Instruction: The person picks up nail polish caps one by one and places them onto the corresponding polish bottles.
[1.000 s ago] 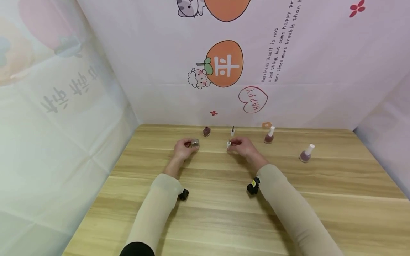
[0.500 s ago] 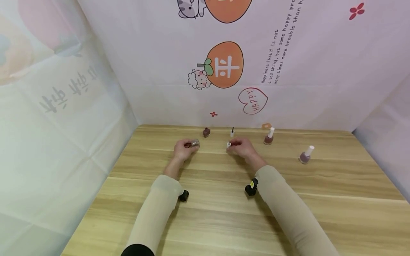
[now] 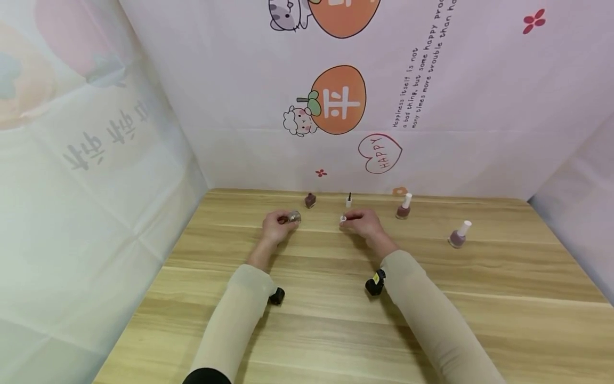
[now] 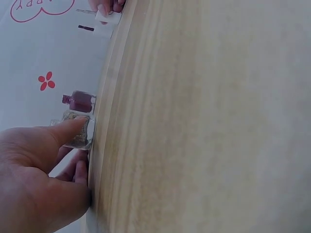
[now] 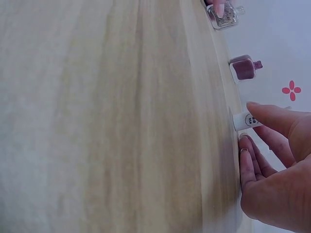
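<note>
My left hand [image 3: 275,228] pinches a small clear bottle of glittery nail polish [image 4: 79,140] between thumb and fingers. It is uncapped and stands at the table surface. A short way to the right, my right hand [image 3: 365,224] pinches a white nail polish cap [image 5: 241,121] whose end meets the tabletop, brush side up. Behind the hands stands an uncapped dark mauve polish bottle [image 3: 310,201]. Another white brush cap [image 3: 348,202] stands upside down, its dark brush pointing up, just beyond my right hand.
Two capped polish bottles stand to the right: a reddish-brown bottle [image 3: 403,211] near the back and a mauve bottle [image 3: 457,238] farther right. The wooden table [image 3: 316,330] meets a printed cloth backdrop [image 3: 249,106] along its back edge, with cloth also at both sides.
The head view has shifted slightly. Both hands keep nearly the same place and hold the same bottle and cap; the other bottles have not moved.
</note>
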Action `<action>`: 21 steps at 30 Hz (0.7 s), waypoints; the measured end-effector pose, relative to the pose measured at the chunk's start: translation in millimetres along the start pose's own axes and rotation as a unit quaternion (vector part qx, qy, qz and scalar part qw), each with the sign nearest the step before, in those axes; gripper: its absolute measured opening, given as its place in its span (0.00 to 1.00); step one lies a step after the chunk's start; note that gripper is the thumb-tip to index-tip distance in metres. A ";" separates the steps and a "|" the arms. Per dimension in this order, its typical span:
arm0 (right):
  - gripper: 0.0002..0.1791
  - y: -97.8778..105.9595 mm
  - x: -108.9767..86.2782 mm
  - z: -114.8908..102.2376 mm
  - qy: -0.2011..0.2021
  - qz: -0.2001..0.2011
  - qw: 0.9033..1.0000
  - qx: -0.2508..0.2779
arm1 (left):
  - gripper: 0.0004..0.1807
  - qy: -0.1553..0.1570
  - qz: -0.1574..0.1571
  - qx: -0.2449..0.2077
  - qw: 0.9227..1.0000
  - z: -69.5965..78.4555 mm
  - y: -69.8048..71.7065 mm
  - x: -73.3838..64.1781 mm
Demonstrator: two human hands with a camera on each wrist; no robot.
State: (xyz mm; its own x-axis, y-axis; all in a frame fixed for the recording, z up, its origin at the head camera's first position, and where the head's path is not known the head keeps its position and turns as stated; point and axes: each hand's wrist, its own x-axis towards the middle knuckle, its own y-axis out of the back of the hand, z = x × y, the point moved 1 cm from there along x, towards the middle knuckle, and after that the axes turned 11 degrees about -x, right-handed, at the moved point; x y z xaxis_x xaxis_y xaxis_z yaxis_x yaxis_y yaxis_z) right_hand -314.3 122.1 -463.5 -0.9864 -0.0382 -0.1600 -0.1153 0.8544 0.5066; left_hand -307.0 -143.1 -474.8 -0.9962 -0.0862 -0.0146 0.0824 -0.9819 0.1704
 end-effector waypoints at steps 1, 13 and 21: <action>0.19 -0.2 -0.4 0.2 -0.002 0.002 1.000 0.001 | 0.19 0.001 -0.002 0.001 1.000 -0.2 -0.2 -0.3; 0.16 7.9 -10.0 -7.7 -0.007 -0.016 1.000 -0.020 | 0.16 0.020 -0.038 0.007 0.999 4.6 1.3 -1.0; 0.16 13.2 -24.9 -20.1 0.049 -0.049 0.997 -0.031 | 0.14 0.011 -0.084 -0.017 0.996 14.4 3.2 -12.1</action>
State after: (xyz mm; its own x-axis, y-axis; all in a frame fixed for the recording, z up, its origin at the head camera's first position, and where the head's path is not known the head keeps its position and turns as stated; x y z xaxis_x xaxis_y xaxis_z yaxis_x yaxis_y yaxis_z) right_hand -293.6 123.9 -435.8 -0.9763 -0.1731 -0.1299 -0.2162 0.8104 0.5446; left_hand -295.0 -142.7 -459.9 -0.9952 0.0762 -0.0615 -0.0837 -0.9879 0.1308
